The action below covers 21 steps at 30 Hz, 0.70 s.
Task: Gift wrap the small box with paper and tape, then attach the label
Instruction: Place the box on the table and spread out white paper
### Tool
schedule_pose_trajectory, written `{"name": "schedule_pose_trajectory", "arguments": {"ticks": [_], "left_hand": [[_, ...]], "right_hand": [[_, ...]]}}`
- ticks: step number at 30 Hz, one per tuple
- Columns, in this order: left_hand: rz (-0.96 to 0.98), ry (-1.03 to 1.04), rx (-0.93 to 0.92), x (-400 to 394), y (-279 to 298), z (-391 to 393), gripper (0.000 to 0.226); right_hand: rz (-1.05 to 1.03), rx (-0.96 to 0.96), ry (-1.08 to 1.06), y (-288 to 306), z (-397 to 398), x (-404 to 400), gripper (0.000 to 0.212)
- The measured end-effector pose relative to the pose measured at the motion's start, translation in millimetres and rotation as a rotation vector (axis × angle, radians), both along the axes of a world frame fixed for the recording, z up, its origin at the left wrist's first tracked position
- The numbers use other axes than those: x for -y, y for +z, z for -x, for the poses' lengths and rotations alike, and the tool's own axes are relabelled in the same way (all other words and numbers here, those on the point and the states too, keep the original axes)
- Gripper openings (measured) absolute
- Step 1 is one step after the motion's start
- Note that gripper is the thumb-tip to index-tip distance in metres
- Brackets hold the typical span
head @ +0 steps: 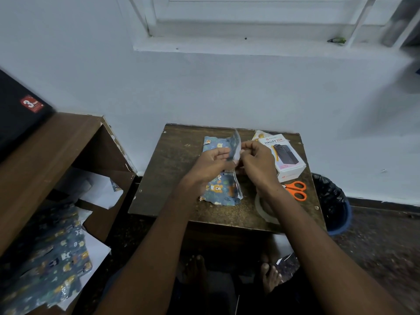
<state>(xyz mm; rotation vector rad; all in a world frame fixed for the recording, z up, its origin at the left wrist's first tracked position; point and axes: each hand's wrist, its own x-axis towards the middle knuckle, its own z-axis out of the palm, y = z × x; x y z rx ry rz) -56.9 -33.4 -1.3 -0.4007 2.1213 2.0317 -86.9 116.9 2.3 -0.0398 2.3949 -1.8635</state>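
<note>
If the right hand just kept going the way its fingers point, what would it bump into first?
The right hand points left, toward the raised flap of wrapping paper it pinches; just beyond is the left hand. Depth is hard to judge, but the paper looks first.

The little table is dark wood, pretty worn, with a rough, speckled matt top and scuffed edges. The wrapping paper on it is thin paper, blue with a cartoon bear print, slightly shiny on the printed side and plain white on the back where it curls up; its edges look ragged. The box is smooth white cardboard with a printed top. The scissors have glossy orange plastic handles. The tape roll is clear, glossy plastic. The bin liner is crinkly, shiny black plastic. The shelf unit beside it is brown wood-look board, chipped pale along the edges.
</note>
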Motion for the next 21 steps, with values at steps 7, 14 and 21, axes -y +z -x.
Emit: {"name": "schedule_pose_trajectory", "arguments": {"ticks": [7,14,21], "left_hand": [[0.169,0.087,0.014,-4.1,3.3,-1.2,0.046],[0.178,0.251,-0.031,-6.8,18.7,-8.1,0.038],[0.371,0.486,-0.035,16.9,22.5,-3.7,0.031]], "right_hand": [[-0.410,-0.429,-0.074,-2.2,-2.1,1.2,0.047],[-0.379,-0.455,0.055,-9.3,-9.1,18.9,0.044],[-0.311,-0.140,0.323,-13.4,-7.2,26.4,0.049]]}}
